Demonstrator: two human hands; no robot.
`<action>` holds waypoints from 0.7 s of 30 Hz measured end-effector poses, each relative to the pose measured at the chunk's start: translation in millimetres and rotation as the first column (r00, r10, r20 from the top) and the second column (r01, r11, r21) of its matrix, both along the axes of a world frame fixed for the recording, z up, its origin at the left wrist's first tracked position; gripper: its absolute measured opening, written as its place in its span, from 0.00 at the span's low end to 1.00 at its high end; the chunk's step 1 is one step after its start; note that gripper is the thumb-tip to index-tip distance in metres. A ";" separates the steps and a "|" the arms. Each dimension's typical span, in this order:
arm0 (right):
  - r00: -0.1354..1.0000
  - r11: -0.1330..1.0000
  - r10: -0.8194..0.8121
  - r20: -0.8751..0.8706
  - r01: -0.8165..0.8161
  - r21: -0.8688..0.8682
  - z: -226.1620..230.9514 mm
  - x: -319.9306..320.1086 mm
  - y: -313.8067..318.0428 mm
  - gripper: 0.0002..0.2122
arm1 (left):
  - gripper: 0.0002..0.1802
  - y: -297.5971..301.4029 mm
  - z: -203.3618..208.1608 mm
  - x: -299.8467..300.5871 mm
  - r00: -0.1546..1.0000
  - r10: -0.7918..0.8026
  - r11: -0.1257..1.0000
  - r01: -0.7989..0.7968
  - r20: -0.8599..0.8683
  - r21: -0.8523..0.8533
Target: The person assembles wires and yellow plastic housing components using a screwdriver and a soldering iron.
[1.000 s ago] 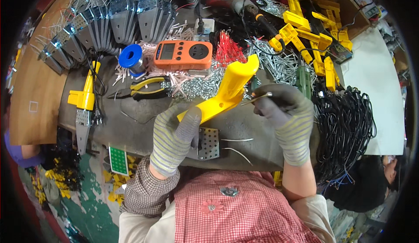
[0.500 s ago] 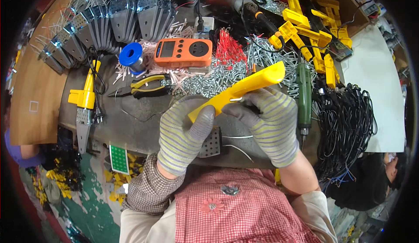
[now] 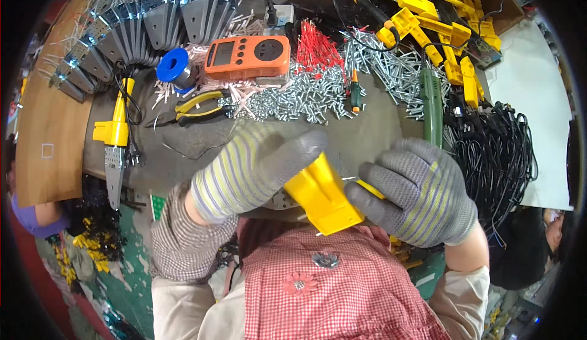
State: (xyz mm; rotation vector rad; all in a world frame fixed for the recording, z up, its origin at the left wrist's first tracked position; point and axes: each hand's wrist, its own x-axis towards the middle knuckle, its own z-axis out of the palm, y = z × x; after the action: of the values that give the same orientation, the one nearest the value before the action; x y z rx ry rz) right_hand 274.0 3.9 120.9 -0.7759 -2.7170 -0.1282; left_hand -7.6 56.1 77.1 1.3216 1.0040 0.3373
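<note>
A yellow plastic housing [image 3: 324, 196] is held low, over the table's front edge and close to my apron. My left hand [image 3: 263, 163], in a striped grey-and-yellow glove, grips its upper end with the thumb on top. The gloved right hand [image 3: 419, 193] is on the other side, its fingers closed around a narrow yellow part that seems to belong to the same housing. A thin white wire sticks out between the housing and my right fingertips. Beneath the left hand lies a perforated metal plate [image 3: 281, 202], mostly hidden.
Pliers [image 3: 199, 105], a solder spool [image 3: 174, 68], an orange meter [image 3: 247, 58] and heaped screws [image 3: 306, 102] lie beyond my hands. Right are a green electric screwdriver [image 3: 431, 105], black cables [image 3: 492, 157] and yellow housings [image 3: 422, 28]. Left stands a finished-looking yellow-handled tool [image 3: 113, 132]; grey metal plates [image 3: 153, 19] line the back.
The yellow housing has come down toward my body and turned, with its broad end now facing me. My right hand has moved right and down; my left has shifted slightly left.
</note>
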 end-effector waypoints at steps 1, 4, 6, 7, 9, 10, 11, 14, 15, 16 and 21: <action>0.998 0.989 -0.052 0.046 0.058 -0.133 -4.3 8.1 -2.1 0.17 | 0.20 -1.1 -16.4 8.3 0.985 0.103 0.935 -0.144 0.142 0.325; 0.981 0.951 -0.190 0.050 0.196 -0.240 -34.6 23.0 -13.8 0.19 | 0.38 -16.4 -24.5 0.3 0.976 0.219 0.751 -0.175 0.011 0.637; 0.959 0.933 -0.282 0.000 0.274 -0.233 -51.4 27.0 -16.8 0.21 | 0.50 -20.6 -34.6 0.4 0.993 0.031 0.492 0.083 -0.112 0.867; 0.956 0.931 -0.293 -0.001 0.286 -0.229 -57.3 24.4 -15.3 0.22 | 0.56 -24.5 -38.9 2.8 0.981 -0.008 0.496 0.172 -0.194 0.851; 0.952 0.928 -0.305 0.005 0.298 -0.225 -62.2 17.6 -13.9 0.21 | 0.57 -29.4 -55.1 3.2 0.970 -0.011 0.505 0.213 -0.241 0.836; 0.951 0.926 -0.308 0.005 0.301 -0.229 -62.5 14.7 -13.0 0.21 | 0.58 -29.6 -63.0 2.8 0.961 -0.018 0.507 0.248 -0.277 0.825; 0.951 0.928 -0.309 -0.005 0.300 -0.221 -62.8 11.9 -12.1 0.21 | 0.58 -29.4 -68.4 1.4 0.962 -0.045 0.552 0.250 -0.271 0.796; 0.952 0.935 -0.304 -0.023 0.294 -0.200 -67.9 6.1 -8.9 0.20 | 0.57 -28.7 -75.1 -0.4 0.971 -0.050 0.557 0.223 -0.236 0.800; 0.955 0.940 -0.295 -0.033 0.284 -0.188 -69.3 5.0 -8.0 0.19 | 0.57 -28.9 -75.1 -0.4 0.971 -0.051 0.557 0.222 -0.233 0.801; 0.956 0.941 -0.292 -0.032 0.281 -0.188 -68.5 3.3 -7.2 0.19 | 0.58 -29.8 -75.0 -1.1 0.976 -0.041 0.577 0.198 -0.214 0.793; 0.971 0.943 -0.239 -0.027 0.226 -0.245 -66.4 2.7 -3.9 0.19 | 0.63 -31.9 -75.2 0.2 0.991 -0.033 0.632 0.119 -0.127 0.765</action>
State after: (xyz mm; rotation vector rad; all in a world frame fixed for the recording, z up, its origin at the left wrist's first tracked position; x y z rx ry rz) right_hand 276.7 0.0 54.5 -1.1514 -2.6078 0.1735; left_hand -7.4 24.2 1.9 2.1852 0.9035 0.6966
